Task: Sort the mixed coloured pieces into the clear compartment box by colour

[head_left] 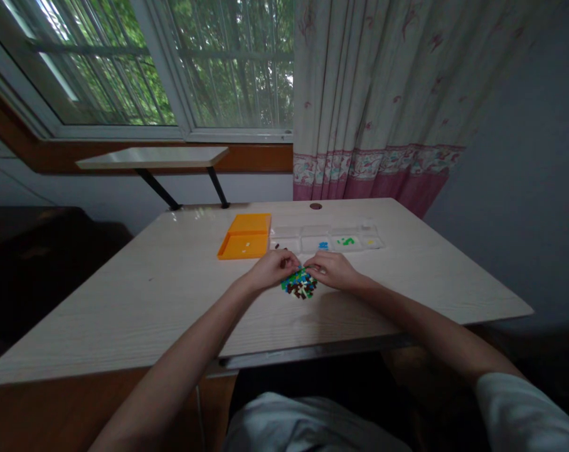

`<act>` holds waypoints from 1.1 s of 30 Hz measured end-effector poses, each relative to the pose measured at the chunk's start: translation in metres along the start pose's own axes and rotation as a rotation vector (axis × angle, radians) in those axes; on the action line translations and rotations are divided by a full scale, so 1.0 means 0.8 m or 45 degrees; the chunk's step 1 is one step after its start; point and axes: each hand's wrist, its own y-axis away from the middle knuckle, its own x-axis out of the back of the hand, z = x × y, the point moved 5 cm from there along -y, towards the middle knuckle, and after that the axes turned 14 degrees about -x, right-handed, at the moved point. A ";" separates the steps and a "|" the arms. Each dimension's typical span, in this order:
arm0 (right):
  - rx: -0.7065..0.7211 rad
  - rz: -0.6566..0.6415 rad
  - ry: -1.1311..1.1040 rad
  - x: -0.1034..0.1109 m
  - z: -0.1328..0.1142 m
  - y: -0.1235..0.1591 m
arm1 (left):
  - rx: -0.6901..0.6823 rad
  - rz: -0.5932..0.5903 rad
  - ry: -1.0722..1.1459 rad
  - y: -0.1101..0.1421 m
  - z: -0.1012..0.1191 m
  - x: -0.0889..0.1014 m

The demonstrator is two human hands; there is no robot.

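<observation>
A pile of small plastic pieces (pixel 300 286) in brown, green, blue and pale yellow lies on the pale wooden table in front of me. My left hand (pixel 277 267) is at the pile's upper left edge with its fingers pinched. From the other side, my right hand (pixel 335 270) reaches to the pile's top edge, its fingers also closed in a pinch. The fingertips of both hands nearly meet over the pile. Whatever is between them is too small to make out.
Behind my hands stands a clear compartment tray (pixel 316 231) with brown, blue, green and yellow pieces sorted apart. An open orange box (pixel 249 223) with a few white pieces adjoins it on the left. A raised shelf (pixel 157 157) stands at the back left.
</observation>
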 end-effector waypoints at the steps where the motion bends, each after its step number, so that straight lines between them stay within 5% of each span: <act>1: 0.007 0.003 -0.001 -0.001 0.000 0.000 | 0.005 -0.001 0.000 0.000 0.000 -0.002; 15: -0.038 0.176 -0.080 0.019 0.008 -0.005 | -0.068 0.129 -0.265 -0.005 0.008 0.003; 25: -0.155 0.413 -0.121 0.045 0.030 -0.007 | -0.170 -0.190 -0.527 -0.006 0.004 -0.016; 33: -0.089 0.539 -0.172 0.055 0.026 -0.005 | -0.054 -0.179 -0.702 -0.002 -0.006 -0.007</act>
